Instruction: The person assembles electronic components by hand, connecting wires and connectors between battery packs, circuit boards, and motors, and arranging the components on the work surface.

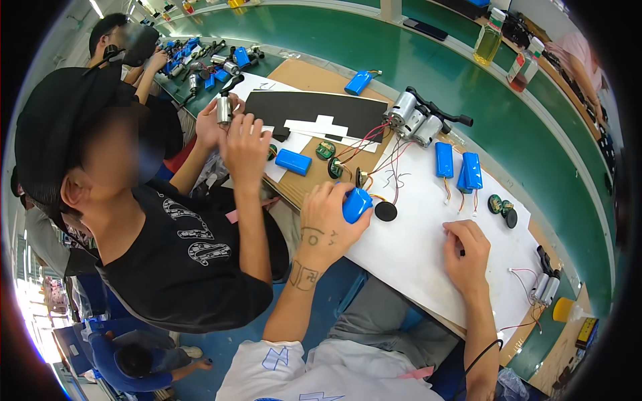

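My left hand (329, 224) is closed round a blue shrink-wrapped battery pack (358, 204), just above the white sheet. A thin lead runs from the pack's side toward a round black disc (386, 211). My right hand (467, 255) rests at the sheet's near side with its fingers curled in. A small dark bit shows between those fingers, too little to name. Beyond my hands, a cluster of silver motors (414, 117) with a black handle trails red wires to small round green circuit boards (326, 150). More blue battery packs (444, 160) lie on the sheet, leads toward me.
On my left a co-worker in black holds a silver motor (225, 109). A black panel (314, 110) and brown cardboard (297, 75) lie ahead. At far right are more motors (548, 287) and a yellow-capped bottle (565, 309). Two bottles (490, 39) stand on the ledge.
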`<state>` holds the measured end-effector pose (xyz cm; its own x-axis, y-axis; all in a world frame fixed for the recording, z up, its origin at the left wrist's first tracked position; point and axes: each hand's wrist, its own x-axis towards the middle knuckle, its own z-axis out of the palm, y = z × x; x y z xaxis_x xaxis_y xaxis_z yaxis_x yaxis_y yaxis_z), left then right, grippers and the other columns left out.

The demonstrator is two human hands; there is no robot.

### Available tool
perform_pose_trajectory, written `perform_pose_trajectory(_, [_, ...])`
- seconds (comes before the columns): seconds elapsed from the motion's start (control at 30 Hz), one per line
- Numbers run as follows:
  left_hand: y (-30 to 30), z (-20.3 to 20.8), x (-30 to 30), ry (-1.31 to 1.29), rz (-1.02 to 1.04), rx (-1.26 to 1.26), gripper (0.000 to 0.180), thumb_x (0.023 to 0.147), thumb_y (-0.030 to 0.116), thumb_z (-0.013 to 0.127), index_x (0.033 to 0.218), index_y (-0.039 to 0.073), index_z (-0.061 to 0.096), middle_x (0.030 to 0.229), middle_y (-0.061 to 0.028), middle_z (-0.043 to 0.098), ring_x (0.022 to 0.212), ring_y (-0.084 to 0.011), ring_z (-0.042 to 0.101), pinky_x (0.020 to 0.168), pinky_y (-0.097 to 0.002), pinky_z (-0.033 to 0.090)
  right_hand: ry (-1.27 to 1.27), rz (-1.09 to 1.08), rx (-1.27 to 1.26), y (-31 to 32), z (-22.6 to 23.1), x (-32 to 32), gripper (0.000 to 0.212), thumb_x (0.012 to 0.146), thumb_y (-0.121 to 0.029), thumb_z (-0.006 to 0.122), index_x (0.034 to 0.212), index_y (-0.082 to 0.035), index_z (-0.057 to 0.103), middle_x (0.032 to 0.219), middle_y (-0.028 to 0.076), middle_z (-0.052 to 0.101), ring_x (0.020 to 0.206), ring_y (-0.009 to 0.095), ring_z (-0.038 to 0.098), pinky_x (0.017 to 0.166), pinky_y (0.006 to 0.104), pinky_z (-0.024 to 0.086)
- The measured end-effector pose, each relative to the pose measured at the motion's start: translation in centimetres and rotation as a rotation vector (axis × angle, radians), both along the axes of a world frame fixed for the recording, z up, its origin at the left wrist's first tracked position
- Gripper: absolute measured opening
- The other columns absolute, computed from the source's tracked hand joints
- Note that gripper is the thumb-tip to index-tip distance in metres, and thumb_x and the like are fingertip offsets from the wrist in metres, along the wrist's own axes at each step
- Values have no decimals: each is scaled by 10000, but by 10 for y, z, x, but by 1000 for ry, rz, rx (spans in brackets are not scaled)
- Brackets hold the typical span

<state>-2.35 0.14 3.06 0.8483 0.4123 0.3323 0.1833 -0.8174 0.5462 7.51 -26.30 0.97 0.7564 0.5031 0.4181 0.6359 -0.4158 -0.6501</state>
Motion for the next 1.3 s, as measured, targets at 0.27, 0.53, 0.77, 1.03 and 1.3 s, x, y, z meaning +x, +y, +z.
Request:
perform_pose_trajectory(0.27, [-8, 9, 7, -73, 65, -326, 460, 756, 218, 880, 1121, 5, 699, 1032, -158, 732, 883, -259, 725, 768, -356, 565, 169, 110, -228, 79, 29, -10, 338, 813, -101, 803, 1133, -44, 712, 974, 127, 677, 892, 297, 674, 774, 394, 542])
perform_pose_trajectory(0.53, [1, -10, 19, -145, 3, -37, 470, 785, 161, 800, 1214, 23, 666, 1083, -196, 655, 1056, -406, 604, 953, -477, 493, 442, 340, 43, 37, 28, 39, 240, 759, 83, 716, 991, 25, 738, 948, 122, 696, 818, 202, 692, 754, 295, 545])
perform_pose_trajectory(0.77, [-26, 6, 20, -384, -124, -32, 510, 803, 193, 815, 1252, 37, 630, 1152, -148, 640, 1118, -378, 585, 961, -477, 483, 810, 381, 201, 35, 16, 51, 226, 854, 78, 635, 1077, 49, 659, 1026, 93, 701, 916, 163, 688, 776, 296, 565])
perform_pose_trajectory(1.03, [-79, -26, 50, -107, -362, -325, 340, 857, 143, 759, 1150, 10, 650, 992, -177, 721, 943, -363, 699, 872, -457, 539, 874, 304, 342, 20, 23, 60, 289, 890, -11, 655, 1175, 39, 649, 1031, 122, 714, 930, 163, 683, 788, 295, 566])
perform_pose_trajectory(1.3, [-52, -8, 59, -128, -204, -334, 185, 834, 13, 673, 1005, 33, 741, 889, -171, 743, 792, -325, 740, 706, -389, 571, 744, 226, 374, 47, 4, 40, 436, 870, -77, 802, 1266, 26, 650, 1114, 84, 681, 907, 114, 670, 782, 253, 547])
